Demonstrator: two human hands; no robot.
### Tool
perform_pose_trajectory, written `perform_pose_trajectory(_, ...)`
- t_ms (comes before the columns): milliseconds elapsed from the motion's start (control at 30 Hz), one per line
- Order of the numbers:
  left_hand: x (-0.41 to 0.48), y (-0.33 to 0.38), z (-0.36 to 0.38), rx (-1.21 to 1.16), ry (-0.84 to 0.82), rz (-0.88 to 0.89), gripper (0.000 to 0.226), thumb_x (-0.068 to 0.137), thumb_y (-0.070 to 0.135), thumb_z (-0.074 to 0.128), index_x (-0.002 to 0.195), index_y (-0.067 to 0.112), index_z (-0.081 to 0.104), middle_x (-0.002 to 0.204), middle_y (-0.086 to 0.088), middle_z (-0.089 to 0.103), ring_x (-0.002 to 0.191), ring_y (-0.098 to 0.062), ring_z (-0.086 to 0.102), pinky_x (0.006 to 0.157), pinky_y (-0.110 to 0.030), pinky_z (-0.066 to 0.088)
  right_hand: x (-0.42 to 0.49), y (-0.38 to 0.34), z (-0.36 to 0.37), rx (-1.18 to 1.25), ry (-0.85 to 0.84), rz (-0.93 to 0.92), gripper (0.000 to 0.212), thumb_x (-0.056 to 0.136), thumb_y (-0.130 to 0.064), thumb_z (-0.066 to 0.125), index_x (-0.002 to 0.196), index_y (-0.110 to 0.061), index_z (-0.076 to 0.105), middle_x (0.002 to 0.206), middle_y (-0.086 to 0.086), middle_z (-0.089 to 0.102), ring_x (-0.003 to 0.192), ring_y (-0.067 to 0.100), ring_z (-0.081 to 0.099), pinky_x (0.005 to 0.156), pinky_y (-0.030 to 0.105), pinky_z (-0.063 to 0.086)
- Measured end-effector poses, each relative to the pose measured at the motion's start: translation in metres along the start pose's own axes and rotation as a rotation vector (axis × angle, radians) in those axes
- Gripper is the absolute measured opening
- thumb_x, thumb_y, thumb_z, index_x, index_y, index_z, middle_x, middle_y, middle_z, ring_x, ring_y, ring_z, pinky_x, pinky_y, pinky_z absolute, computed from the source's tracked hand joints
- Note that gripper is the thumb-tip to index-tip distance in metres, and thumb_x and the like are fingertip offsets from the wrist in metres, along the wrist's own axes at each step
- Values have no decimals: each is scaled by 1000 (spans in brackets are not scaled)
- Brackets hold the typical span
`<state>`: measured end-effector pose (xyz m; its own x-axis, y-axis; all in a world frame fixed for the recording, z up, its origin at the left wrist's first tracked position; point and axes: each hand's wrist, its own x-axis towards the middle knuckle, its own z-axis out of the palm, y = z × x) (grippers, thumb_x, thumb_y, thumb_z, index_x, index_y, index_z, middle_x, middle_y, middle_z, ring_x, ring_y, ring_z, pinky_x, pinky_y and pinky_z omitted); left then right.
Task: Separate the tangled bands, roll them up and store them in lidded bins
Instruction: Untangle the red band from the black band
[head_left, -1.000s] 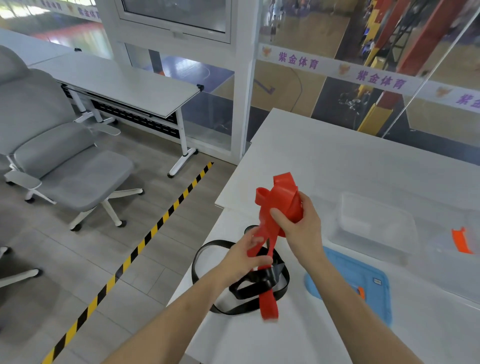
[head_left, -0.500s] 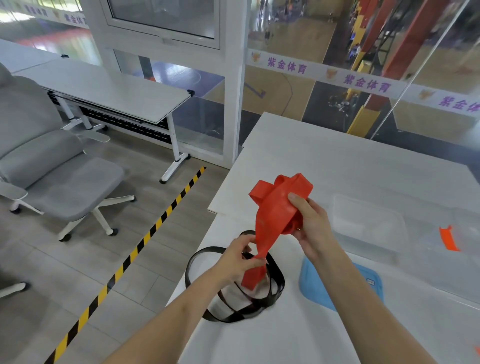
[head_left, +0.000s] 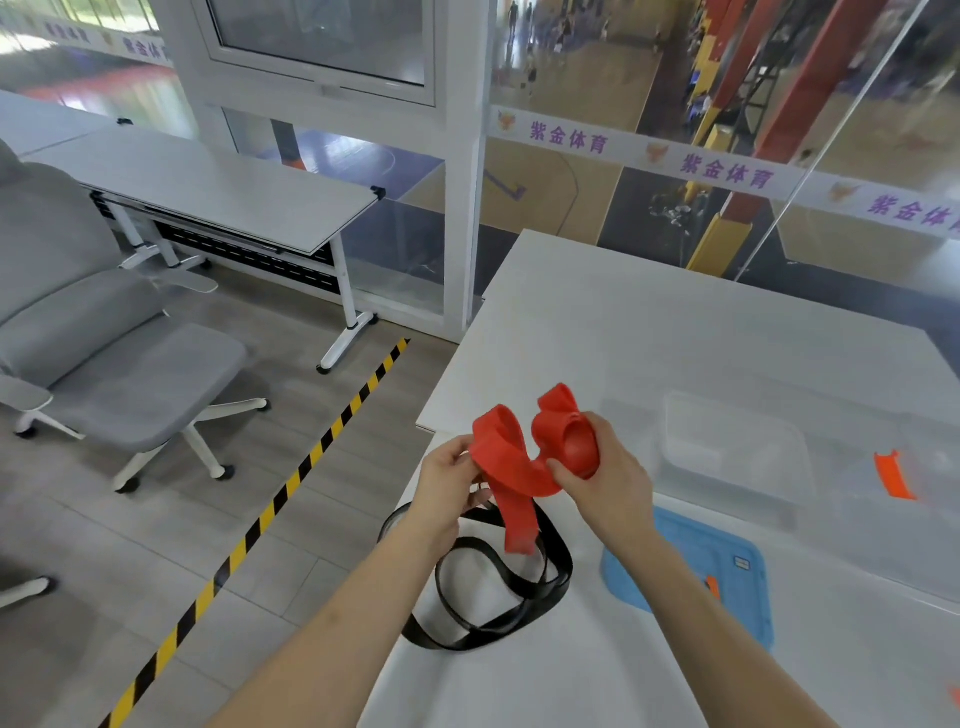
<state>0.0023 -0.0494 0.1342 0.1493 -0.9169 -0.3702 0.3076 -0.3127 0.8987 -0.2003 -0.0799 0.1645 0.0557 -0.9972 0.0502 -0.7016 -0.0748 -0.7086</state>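
Aloft | left fingers (head_left: 460, 457) pinch red band (head_left: 506, 460); right fingers (head_left: 602, 436) clench it

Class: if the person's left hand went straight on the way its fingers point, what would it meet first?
The left hand pinches the wide red rubber band. Straight on, towards the right, it would likely meet that band's rolled end in the right hand first, though depth is unclear.

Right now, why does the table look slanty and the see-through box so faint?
In the head view the wide-angle lens tilts the table edges; also in the head view, the clear bin sits on white under soft light, so only faint outlines show; the red band looks sharp.
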Motion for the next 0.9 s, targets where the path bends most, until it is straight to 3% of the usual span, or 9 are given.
perform_pose_trajectory(133,-4,-8,3,-124,5,-125,27,102,4,54,106,18,76,85,-5,68,68,-13,58,60,-21,52,-22,14,5,227,49,166,65,82,-43,85,135,-41,47,114,-17,66,107,18,68,92,41,56)
perform_pose_trajectory(233,-10,-27,11,-115,-2,-215,30,104,1,48,105,18,73,75,-1,67,61,-9,57,57,-20,51,-46,24,0,174,73,199,70,79,-47,86,136,-44,46,112,-19,65,104,17,67,92,42,57)
perform_pose_trajectory(367,-23,-64,41,-104,-78,-363,25,104,6,52,110,16,74,86,-4,72,69,-12,61,53,-20,50,-87,51,-13,33,146,274,75,79,-50,87,142,-36,49,116,-19,61,106,14,62,91,33,49)
perform_pose_trajectory(467,-35,-91,74,-104,-149,-450,26,104,0,48,103,12,71,74,-6,66,58,-12,56,48,-18,50,-122,83,-29,33,220,387,75,79,-50,86,143,-36,49,120,-16,64,110,19,65,94,40,54)
perform_pose_trajectory(600,-62,-121,125,-55,-344,-560,22,103,3,53,108,18,68,81,0,74,74,-13,66,62,-23,58,-167,126,-63,56,322,535,72,80,-50,85,141,-39,47,116,-10,68,108,27,69,96,46,56)
perform_pose_trajectory(733,-82,-143,172,-13,-503,-592,20,102,2,56,112,17,64,98,-6,76,92,-20,72,76,-29,62,-198,166,-99,115,436,616,68,84,-40,85,142,-40,48,112,-10,68,111,26,69,92,40,52)
perform_pose_trajectory(800,-85,-158,189,35,-530,-556,20,102,2,56,116,15,63,104,-9,75,95,-22,73,77,-29,62,-208,188,-111,81,458,627,68,86,-40,84,144,-38,47,112,-9,67,110,26,68,90,38,49)
perform_pose_trajectory(900,-87,-193,197,199,-452,-510,23,101,1,56,120,10,62,98,-9,75,85,-19,71,77,-27,60,-216,222,-116,-52,389,623,68,87,-44,81,144,-37,46,118,-7,71,103,22,68,92,40,52)
